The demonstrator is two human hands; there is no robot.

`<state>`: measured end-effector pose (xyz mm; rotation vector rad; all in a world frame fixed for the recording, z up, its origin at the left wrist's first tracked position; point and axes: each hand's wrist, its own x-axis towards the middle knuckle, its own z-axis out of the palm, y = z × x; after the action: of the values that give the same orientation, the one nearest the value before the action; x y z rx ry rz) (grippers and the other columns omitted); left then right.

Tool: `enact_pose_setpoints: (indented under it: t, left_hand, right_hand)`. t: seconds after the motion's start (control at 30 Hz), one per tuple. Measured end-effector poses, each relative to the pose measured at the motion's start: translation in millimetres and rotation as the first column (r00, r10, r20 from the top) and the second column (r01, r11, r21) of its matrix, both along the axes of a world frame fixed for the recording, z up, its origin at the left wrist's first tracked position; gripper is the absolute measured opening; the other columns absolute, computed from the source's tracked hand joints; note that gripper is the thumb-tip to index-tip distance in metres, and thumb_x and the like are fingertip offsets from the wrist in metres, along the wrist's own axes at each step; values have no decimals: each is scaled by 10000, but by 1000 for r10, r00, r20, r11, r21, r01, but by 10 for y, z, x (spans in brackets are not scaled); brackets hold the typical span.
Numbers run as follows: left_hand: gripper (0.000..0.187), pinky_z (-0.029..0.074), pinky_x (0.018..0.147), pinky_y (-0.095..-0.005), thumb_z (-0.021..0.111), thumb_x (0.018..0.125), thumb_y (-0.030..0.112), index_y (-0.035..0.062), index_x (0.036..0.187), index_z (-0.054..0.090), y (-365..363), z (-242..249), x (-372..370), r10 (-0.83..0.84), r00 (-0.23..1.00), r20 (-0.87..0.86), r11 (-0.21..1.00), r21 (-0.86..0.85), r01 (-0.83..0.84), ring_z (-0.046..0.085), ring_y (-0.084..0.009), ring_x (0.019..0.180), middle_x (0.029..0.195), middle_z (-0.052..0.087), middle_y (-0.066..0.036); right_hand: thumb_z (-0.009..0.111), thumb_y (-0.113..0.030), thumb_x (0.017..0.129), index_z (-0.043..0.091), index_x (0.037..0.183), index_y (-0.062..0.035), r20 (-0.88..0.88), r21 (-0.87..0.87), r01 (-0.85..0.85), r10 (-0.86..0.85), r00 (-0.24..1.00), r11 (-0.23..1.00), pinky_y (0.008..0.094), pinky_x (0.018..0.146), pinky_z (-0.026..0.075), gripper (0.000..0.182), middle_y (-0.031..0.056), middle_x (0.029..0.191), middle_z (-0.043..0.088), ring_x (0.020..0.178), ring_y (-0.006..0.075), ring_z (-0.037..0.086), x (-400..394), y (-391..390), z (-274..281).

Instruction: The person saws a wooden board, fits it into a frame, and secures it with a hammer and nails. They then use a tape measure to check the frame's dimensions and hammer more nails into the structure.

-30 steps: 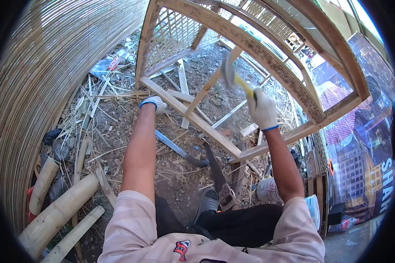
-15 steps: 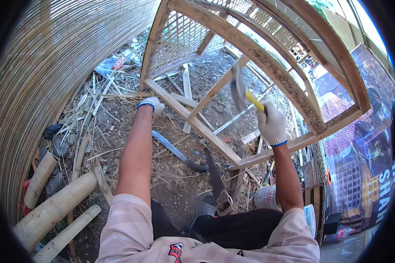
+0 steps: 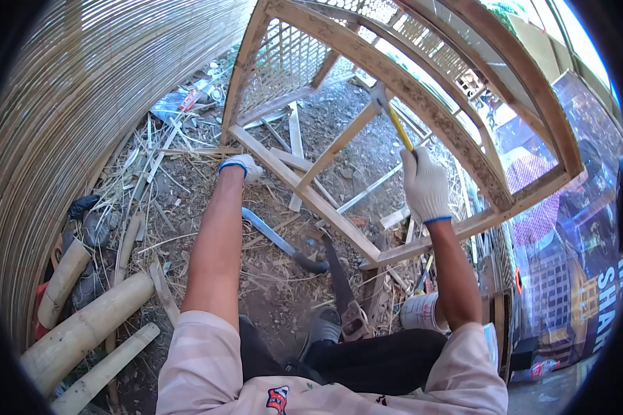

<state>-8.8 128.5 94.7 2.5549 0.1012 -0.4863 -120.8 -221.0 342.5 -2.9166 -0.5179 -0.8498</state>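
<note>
A white work glove covers my right hand point(image 3: 426, 181), which is closed round the yellow handle of a hammer point(image 3: 398, 128). The hammer's head is up at the top end of a slanting wooden crosspiece point(image 3: 339, 149), where it meets the frame's long beam. My left hand point(image 3: 242, 167), also gloved, is at the left part of the lower rail of the wooden frame point(image 3: 311, 197); its fingers are curled, and what they hold is hidden. Woven lattice point(image 3: 284, 62) fills the frame's far side.
A handsaw point(image 3: 340, 283) and a blue-handled curved tool point(image 3: 273, 235) lie on the ground before my feet. Thick bamboo poles point(image 3: 93, 332) are at lower left, beside a bamboo-slat wall point(image 3: 69, 138). A paint can point(image 3: 420, 312) stands near my right knee. Printed tarpaulin hangs at right.
The hammer head has moved up and swung against the top of the crosspiece, and my right hand has tilted with it. My left hand has barely moved.
</note>
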Motion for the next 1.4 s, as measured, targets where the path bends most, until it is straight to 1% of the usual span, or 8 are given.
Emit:
enact_pose_setpoints:
  t: [0.07,0.2,0.33,0.47,0.7,0.9,1.1,1.4]
  left_hand:
    - [559,538,1058,-470,670,937,467,57,1310,739,-7,-111,23,5,1000,0,1000,-20,-5,673,-379,1261,1391,690,-196]
    - [557,522,1091,-467,655,946,454,69,1343,721,-58,-27,-58,-59,997,-41,998,29,60,653,-390,1286,1422,670,-197]
    - [633,517,1078,-478,587,970,499,-5,1336,701,-89,180,-182,-88,995,52,996,-28,90,667,-394,1255,1376,680,-249]
    - [583,538,1067,-450,644,935,506,150,1393,699,-205,198,-172,-127,991,45,990,-50,129,670,-401,1250,1380,697,-186]
    - [1018,468,1141,-437,821,818,495,-127,1525,432,-1267,547,-22,71,786,614,807,-498,316,613,-420,1327,1429,600,-350]
    - [749,520,1048,-439,814,875,447,-6,1420,571,-1989,965,126,490,724,485,545,-819,180,685,-380,1183,1256,698,-238]
    - [332,556,826,-504,744,896,337,37,1025,684,-1921,895,393,395,729,559,628,-743,230,716,-444,894,881,720,-231]
    - [273,550,811,-463,671,877,227,3,1033,665,-1800,836,574,199,769,608,526,-728,439,706,-421,876,920,717,-241]
  right_hand:
    - [629,-352,1060,585,978,-45,8,-31,-194,194,981,981,538,590,517,321,226,706,662,672,454,688,-128,-37,0]
    - [644,-380,1047,588,977,-59,-65,-156,125,-137,988,980,545,588,510,333,215,679,640,655,447,683,125,-143,56]
    - [618,-401,1059,585,978,-58,-20,-104,-94,92,996,990,549,584,507,354,215,670,634,638,440,675,-133,-45,5]
    - [660,-383,1033,621,1003,-65,-91,-70,95,-102,991,993,523,588,514,322,198,669,640,645,413,685,65,-99,12]
    - [687,-255,1003,635,1013,-52,-221,15,-46,48,974,999,466,564,503,210,187,669,631,621,396,680,-876,-93,-145]
    - [749,-235,929,660,967,-45,-468,25,126,-100,878,992,441,599,546,213,160,704,684,641,376,710,-1831,-329,40]
    - [640,-159,954,657,949,2,-556,159,258,-129,821,953,434,597,509,162,205,690,643,632,385,695,-2026,-564,-120]
    - [620,-193,979,658,966,16,-663,91,341,-199,722,936,462,625,501,213,262,724,634,697,452,683,-1642,-617,-285]
